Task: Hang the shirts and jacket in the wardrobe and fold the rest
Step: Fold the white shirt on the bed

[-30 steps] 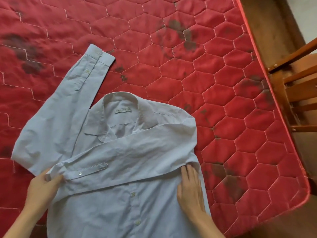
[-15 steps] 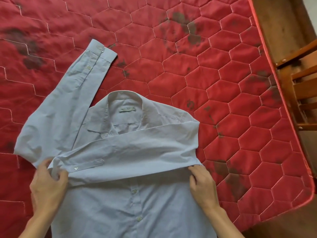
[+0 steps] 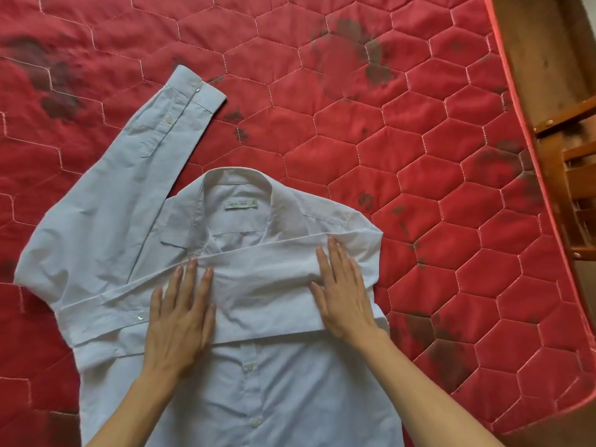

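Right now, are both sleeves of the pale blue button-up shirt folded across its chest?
No, only one sleeve crosses the chest; the other sleeve lies stretched out on the red quilted mattress.

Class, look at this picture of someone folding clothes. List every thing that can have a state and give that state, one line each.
shirt: lying flat on the mattress, front up, partly folded.
folded sleeve: laid across the chest, under both hands.
other sleeve: spread out, up and to the left, not yet folded.
left hand: flat, fingers straight, pressing the folded sleeve.
right hand: flat, pressing the folded sleeve.
mattress: bare, with dark stains.
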Available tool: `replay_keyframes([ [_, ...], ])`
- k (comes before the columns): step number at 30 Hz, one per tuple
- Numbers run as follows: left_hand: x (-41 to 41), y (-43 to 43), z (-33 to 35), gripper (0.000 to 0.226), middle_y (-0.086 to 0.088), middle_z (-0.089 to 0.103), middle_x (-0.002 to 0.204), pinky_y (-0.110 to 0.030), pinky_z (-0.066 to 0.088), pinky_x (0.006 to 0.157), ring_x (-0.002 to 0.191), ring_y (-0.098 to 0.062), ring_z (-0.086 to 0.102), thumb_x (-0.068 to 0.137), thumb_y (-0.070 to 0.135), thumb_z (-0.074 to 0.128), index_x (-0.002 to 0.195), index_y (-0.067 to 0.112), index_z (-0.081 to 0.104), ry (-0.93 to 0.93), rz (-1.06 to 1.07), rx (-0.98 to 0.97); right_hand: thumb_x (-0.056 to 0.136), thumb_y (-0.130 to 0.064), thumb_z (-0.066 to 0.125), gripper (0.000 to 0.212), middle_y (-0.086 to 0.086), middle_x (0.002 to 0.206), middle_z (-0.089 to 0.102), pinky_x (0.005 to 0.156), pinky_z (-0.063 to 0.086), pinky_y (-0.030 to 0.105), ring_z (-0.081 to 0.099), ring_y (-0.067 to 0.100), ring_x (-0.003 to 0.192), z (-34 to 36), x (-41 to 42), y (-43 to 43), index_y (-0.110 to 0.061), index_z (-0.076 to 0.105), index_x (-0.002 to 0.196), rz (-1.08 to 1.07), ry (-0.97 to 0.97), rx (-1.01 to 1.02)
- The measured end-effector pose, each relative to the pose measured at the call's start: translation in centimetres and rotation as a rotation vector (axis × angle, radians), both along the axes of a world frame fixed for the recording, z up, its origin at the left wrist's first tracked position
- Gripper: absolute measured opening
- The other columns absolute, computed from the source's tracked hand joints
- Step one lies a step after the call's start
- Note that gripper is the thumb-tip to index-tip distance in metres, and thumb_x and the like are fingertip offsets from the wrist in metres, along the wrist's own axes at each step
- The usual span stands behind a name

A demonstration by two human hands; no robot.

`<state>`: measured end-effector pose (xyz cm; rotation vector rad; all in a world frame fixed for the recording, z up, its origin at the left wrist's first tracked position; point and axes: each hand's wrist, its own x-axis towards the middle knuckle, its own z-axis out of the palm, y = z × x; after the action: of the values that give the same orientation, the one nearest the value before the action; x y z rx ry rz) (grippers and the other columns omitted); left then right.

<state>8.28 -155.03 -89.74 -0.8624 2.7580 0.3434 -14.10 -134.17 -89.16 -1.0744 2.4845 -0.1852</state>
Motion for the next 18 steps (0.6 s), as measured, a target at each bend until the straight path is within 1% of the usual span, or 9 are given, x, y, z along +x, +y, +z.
replay_keyframes([
  [2, 1.0, -0.9, -0.3, 0.071, -0.011, 0.009, 0.166, -0.06, 0.023, 0.113, 0.151, -0.032, 0.019, 0.094, 0.049, 0.029, 0.157, 0.015, 0.025, -0.018, 0.022, -0.012, 0.099, -0.051, 0.03, 0.071, 0.005, 0.167, -0.005, 0.123, -0.002, 0.036, -0.007, 0.018, 0.153, -0.3, -1.2, 1.0, -0.018, 0.009, 0.159, 0.019, 0.026, 0.036],
  [4, 2.2, -1.9, -0.4, 0.075, -0.008, 0.005, 0.167, -0.061, 0.02, 0.115, 0.152, -0.03, 0.016, 0.094, 0.055, 0.027, 0.158, 0.017, 0.02, -0.04, 0.029, -0.012, 0.098, -0.058, 0.024, 0.075, 0.003, 0.166, -0.012, 0.123, -0.004, 0.037, -0.011, 0.016, 0.153, -0.4, -2.9, 2.3, -0.02, 0.003, 0.159, -0.022, 0.063, 0.087],
  [6, 3.2, -2.8, -0.4, 0.076, -0.006, 0.003, 0.167, -0.061, 0.018, 0.116, 0.153, -0.028, 0.013, 0.094, 0.059, 0.024, 0.159, 0.02, 0.016, -0.057, 0.026, -0.014, 0.098, -0.061, 0.017, 0.076, 0.001, 0.165, -0.017, 0.123, -0.004, 0.041, -0.014, 0.015, 0.152, -0.5, -4.2, 3.7, -0.02, -0.005, 0.159, -0.092, 0.086, 0.14],
  [7, 3.4, -3.1, -0.3, 0.076, -0.006, 0.002, 0.168, -0.061, 0.017, 0.117, 0.153, -0.028, 0.011, 0.095, 0.06, 0.024, 0.159, 0.02, 0.015, -0.059, 0.029, -0.01, 0.099, -0.061, 0.016, 0.077, 0.001, 0.165, -0.017, 0.123, -0.002, 0.043, -0.014, 0.016, 0.152, -0.4, -4.5, 4.1, -0.019, -0.006, 0.158, -0.11, 0.1, 0.149],
  [9, 3.2, -3.3, -0.1, 0.076, -0.008, 0.005, 0.167, -0.06, 0.017, 0.117, 0.153, -0.029, 0.012, 0.095, 0.059, 0.025, 0.159, 0.018, 0.018, -0.05, 0.051, 0.003, 0.1, -0.057, 0.02, 0.075, 0.005, 0.167, -0.009, 0.124, 0.001, 0.044, -0.008, 0.019, 0.153, 0.0, -4.4, 3.7, -0.014, 0.002, 0.159, -0.144, 0.147, 0.133],
  [12, 1.8, -3.2, 0.6, 0.067, -0.016, 0.019, 0.163, -0.056, 0.022, 0.117, 0.149, -0.035, 0.022, 0.097, 0.049, 0.034, 0.152, 0.009, 0.036, 0.026, 0.142, -0.003, 0.099, -0.039, 0.034, 0.066, 0.013, 0.166, 0.01, 0.124, 0.006, 0.042, 0.007, 0.025, 0.153, 1.1, -2.1, -0.2, -0.005, 0.025, 0.154, -0.232, 0.195, -0.001],
  [15, 0.5, -5.1, 1.5, 0.055, -0.02, 0.03, 0.157, -0.056, 0.025, 0.115, 0.144, -0.039, 0.028, 0.097, 0.031, 0.046, 0.146, 0.008, 0.043, 0.108, 0.258, -0.072, 0.096, -0.035, 0.038, 0.059, 0.012, 0.161, 0.026, 0.119, 0.019, 0.042, 0.023, 0.027, 0.149, 2.4, 1.4, -7.0, -0.008, 0.038, 0.147, -0.247, 0.069, -0.185],
  [17, 0.2, -7.5, 1.9, 0.051, -0.022, 0.034, 0.154, -0.057, 0.027, 0.112, 0.14, -0.041, 0.032, 0.094, 0.018, 0.056, 0.143, 0.008, 0.045, 0.128, 0.315, -0.11, 0.095, -0.035, 0.037, 0.055, 0.01, 0.152, 0.04, 0.115, 0.03, 0.043, 0.037, 0.027, 0.139, 2.9, 3.5, -12.0, -0.009, 0.045, 0.142, -0.254, -0.033, -0.278],
  [18, 0.2, -8.8, 2.0, 0.052, -0.023, 0.036, 0.151, -0.057, 0.029, 0.111, 0.138, -0.042, 0.035, 0.091, 0.016, 0.061, 0.141, 0.007, 0.047, 0.121, 0.344, -0.104, 0.095, -0.034, 0.038, 0.052, 0.009, 0.146, 0.047, 0.111, 0.035, 0.044, 0.042, 0.026, 0.133, 3.2, 4.3, -14.4, -0.009, 0.048, 0.139, -0.25, -0.071, -0.312],
])
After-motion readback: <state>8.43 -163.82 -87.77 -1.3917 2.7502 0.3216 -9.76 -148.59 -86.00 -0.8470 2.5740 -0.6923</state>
